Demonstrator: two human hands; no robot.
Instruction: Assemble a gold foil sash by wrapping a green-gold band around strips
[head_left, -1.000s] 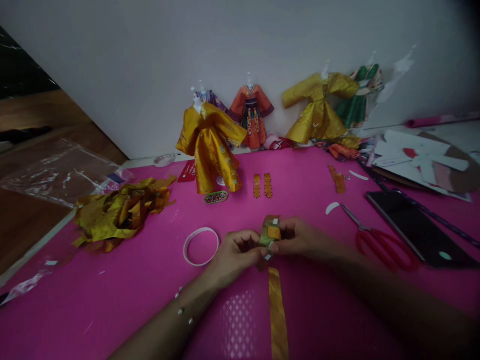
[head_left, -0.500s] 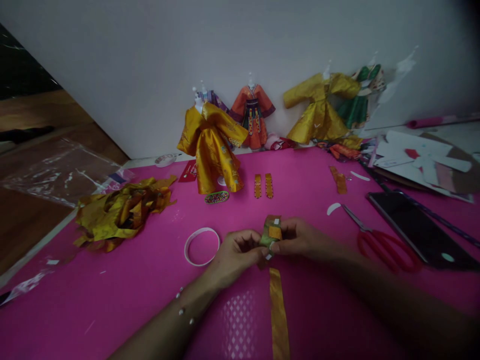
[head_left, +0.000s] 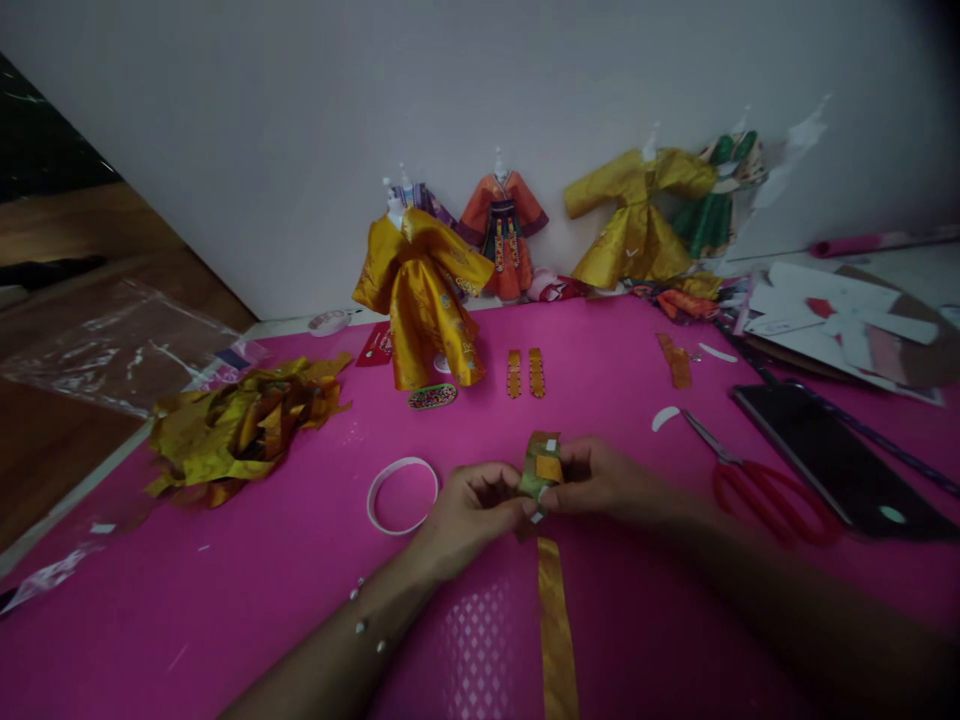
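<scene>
Between both hands is a small folded piece of gold-green fabric (head_left: 541, 465) with an orange-gold patch and little white bits on it. My left hand (head_left: 480, 505) pinches its lower left edge between thumb and fingers. On the opposite side, my right hand (head_left: 600, 480) grips the fabric, thumb in front. Fingers hide parts of its edges. Just below the hands, a long gold fabric strip (head_left: 556, 620) lies on the pink mat (head_left: 300, 600). A white tape ring (head_left: 403, 496) rests left of my left hand. Two short gold beaded strips (head_left: 535, 373) lie beyond the hands.
Red-handled scissors (head_left: 776, 500) and a dark phone (head_left: 832, 455) lie to the right. Gold fabric scraps (head_left: 240, 425) are heaped at left. A gold-robed doll form (head_left: 424, 290) stands on the mat; several dressed forms line the wall. White paper pieces (head_left: 847, 315) sit at back right.
Both hands keep the same grip on the folded fabric. The view has shifted very slightly; nothing else visibly differs.
</scene>
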